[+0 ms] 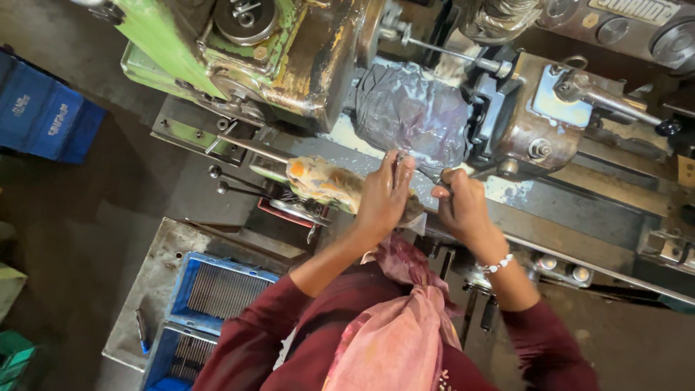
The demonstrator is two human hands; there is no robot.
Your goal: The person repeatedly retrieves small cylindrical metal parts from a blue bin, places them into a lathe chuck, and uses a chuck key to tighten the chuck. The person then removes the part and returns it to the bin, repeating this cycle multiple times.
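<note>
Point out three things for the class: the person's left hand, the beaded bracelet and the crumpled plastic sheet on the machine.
left hand (384, 192): head view, on the back of the hand.
beaded bracelet (498, 265): head view, on the white beads at the wrist.
crumpled plastic sheet (411, 110): head view, on its wrinkled middle.

What the right hand (463, 206) fingers grip is hidden, and plastic wrap (413, 112) covers the machine part beneath.

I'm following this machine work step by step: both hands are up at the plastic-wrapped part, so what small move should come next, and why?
Probably ease the thin rod forward toward the plastic-wrapped part. The left hand and right hand both pinch something thin right at its lower edge, and the fingertips already point that way. What exactly they hold is too small to tell.
</note>
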